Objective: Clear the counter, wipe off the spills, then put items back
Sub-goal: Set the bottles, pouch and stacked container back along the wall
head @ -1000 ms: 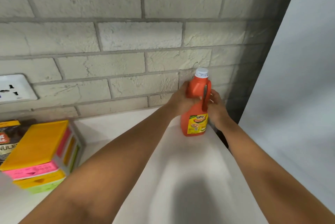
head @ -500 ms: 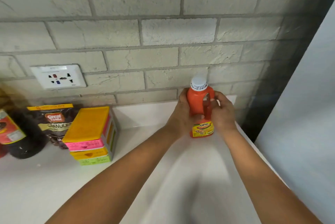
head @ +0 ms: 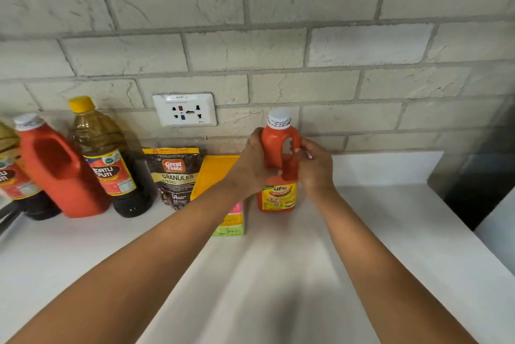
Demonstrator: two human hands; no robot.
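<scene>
A row of containers is standing along the far edge of the white counter (head: 278, 274), against the pale brick wall (head: 278, 45). At the far left, a partly cut-off bottle with a red label (head: 11, 179) is showing dark liquid low down, and beside it a large red plastic jug with a white cap and a recessed handle (head: 58, 171) is sitting opaque, its contents hidden. Next, a clear tall bottle with a yellow cap (head: 108, 159) is holding brownish liquid that is looking darker toward the base. To its right a dark brown pouch of coffee granules (head: 174, 176) is leaning upright, and a yellow-topped box with pink and green bands (head: 223, 204) is standing partly hidden behind the left forearm. The small orange-red plastic bottle with a white cap, a loop handle and a yellow label (head: 278, 165) is standing upright on the counter just right of that box, near the wall and below and right of the white wall socket (head: 185, 109). The left hand (head: 253, 165) is wrapping round the bottle's left side, fingers curled against it, while the right hand (head: 315, 168) is gripping the handle, with fingertips showing through the loop.
</scene>
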